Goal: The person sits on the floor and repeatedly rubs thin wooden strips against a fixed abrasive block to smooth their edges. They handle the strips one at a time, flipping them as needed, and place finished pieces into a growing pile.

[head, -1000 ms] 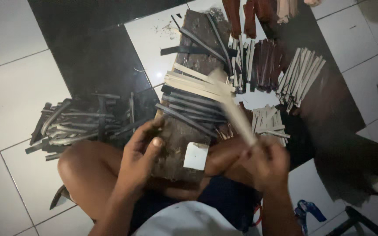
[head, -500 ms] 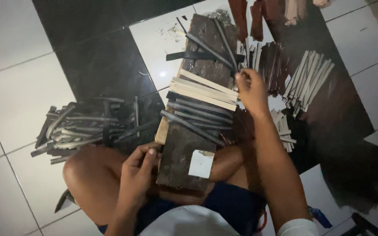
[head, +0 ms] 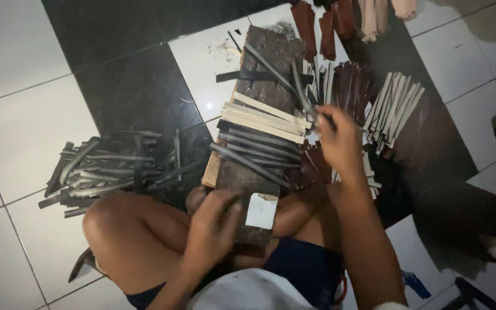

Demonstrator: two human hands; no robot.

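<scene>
Fingers of the right hand pinch a thin strip at upper centre (over the wooden board); the left hand clamps the board's near end. Best drawn out straight, sparing neighbouring strips.

pale strips across dark wooden board

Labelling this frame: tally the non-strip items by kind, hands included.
Wooden board: 1
White card: 1
Hands: 2, left hand and right hand
Total: 4
The strips are overlapped and too many to count.
</scene>
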